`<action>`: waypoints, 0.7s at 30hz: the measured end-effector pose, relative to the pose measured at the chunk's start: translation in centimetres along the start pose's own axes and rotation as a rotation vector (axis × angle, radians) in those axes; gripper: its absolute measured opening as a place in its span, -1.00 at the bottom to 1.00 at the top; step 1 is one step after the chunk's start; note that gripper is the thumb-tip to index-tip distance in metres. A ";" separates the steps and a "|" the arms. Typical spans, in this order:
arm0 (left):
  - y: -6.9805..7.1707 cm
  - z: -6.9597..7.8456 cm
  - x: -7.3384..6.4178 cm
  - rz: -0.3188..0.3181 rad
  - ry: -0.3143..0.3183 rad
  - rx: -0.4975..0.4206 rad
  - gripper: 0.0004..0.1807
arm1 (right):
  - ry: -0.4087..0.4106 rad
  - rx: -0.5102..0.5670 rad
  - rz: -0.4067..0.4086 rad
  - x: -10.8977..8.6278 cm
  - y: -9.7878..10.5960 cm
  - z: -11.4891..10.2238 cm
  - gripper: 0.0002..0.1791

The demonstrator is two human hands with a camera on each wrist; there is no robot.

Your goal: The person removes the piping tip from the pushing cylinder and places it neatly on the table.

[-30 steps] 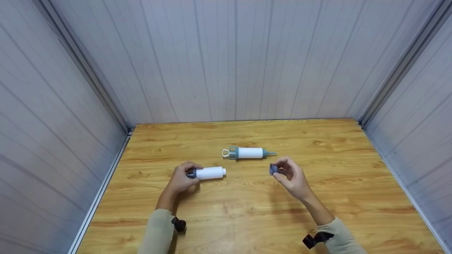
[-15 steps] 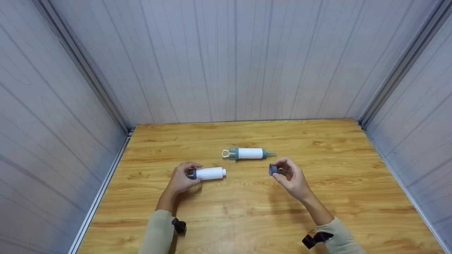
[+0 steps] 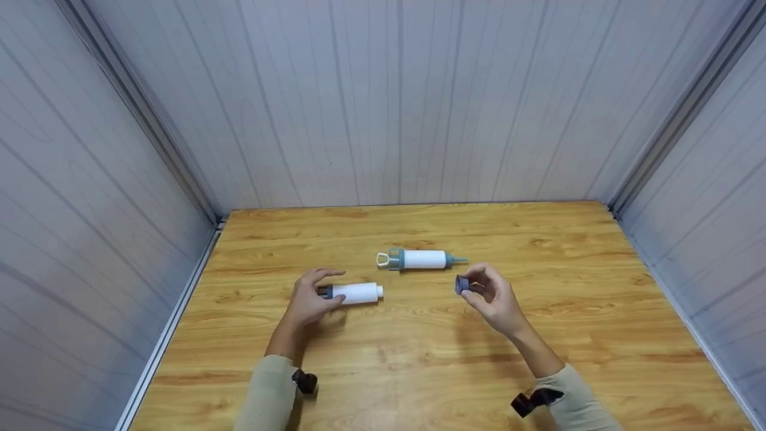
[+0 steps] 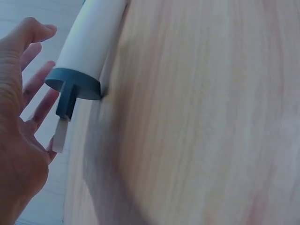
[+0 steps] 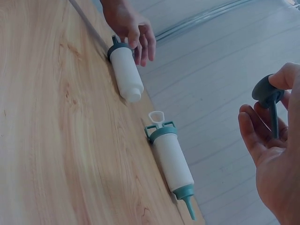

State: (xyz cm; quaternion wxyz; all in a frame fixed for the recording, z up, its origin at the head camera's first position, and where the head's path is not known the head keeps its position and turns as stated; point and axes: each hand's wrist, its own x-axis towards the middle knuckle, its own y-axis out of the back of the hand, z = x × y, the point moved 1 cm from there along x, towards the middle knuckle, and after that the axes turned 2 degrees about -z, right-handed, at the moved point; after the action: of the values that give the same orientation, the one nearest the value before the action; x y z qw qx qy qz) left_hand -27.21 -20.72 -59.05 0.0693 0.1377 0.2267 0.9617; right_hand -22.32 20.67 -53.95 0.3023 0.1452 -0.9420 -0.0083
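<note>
A white syringe barrel with a dark blue-grey collar lies on the table, its bare neck pointing right. My left hand is around the collar end with fingers spread. In the left wrist view, the thumb and fingers stand apart from the barrel, and a pale plunger end sticks out behind the collar near the palm. Raised off the table, my right hand pinches a dark nozzle cap between thumb and fingers. The right wrist view shows the cap's thin spout running down toward the palm.
Farther back lies a second, whole syringe, white with teal ends, a pale ring handle at left and its nozzle pointing right. Pale panel walls enclose the wooden table at the back and both sides.
The left fingers have spread and come off the syringe barrel, which stays where it was. My right hand keeps its pinch on the nozzle cap, almost still.
</note>
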 end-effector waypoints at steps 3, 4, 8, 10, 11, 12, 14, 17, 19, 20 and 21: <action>0.0 0.7 0.0 0.032 -0.039 0.019 -0.50 | -0.010 0.002 0.003 0.0 -0.1 0.4 -0.68; -0.1 1.0 0.1 0.044 -0.048 0.021 -0.51 | -0.011 0.005 0.004 -0.1 -0.2 0.5 -0.68; -0.3 2.0 0.3 0.079 -0.076 0.031 -0.52 | -0.015 0.018 -0.001 -0.1 -0.4 1.0 -0.68; -0.5 2.5 0.5 0.083 -0.088 0.032 -0.51 | -0.017 0.012 -0.001 -0.1 -0.5 1.2 -0.66; -0.6 2.8 0.6 0.084 -0.097 0.033 -0.50 | -0.018 0.006 -0.002 -0.1 -0.5 1.2 -0.65; -0.7 3.1 0.6 0.081 -0.106 0.024 -0.49 | -0.019 -0.003 -0.001 -0.1 -0.5 1.3 -0.65; -0.9 3.5 0.7 0.074 -0.115 0.010 -0.46 | -0.023 -0.020 0.003 0.0 -0.6 1.4 -0.63; -1.4 4.2 0.6 0.070 -0.129 -0.011 -0.44 | -0.021 -0.032 0.008 0.0 -0.7 1.5 -0.62; -1.7 4.7 0.6 0.068 -0.141 -0.011 -0.43 | -0.016 -0.031 0.006 0.0 -0.8 1.6 -0.61; -1.9 5.0 0.6 0.069 -0.151 -0.010 -0.43 | -0.012 -0.029 0.004 0.1 -0.8 1.6 -0.61; -2.0 5.3 0.6 0.069 -0.159 -0.006 -0.43 | -0.009 -0.027 0.003 0.1 -0.8 1.7 -0.61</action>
State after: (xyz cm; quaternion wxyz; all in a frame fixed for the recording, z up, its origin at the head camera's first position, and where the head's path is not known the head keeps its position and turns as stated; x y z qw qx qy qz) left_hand -26.08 -16.59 -55.30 0.0543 0.2214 0.2125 0.9502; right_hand -23.11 19.73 -55.37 0.2998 0.1396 -0.9435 -0.0214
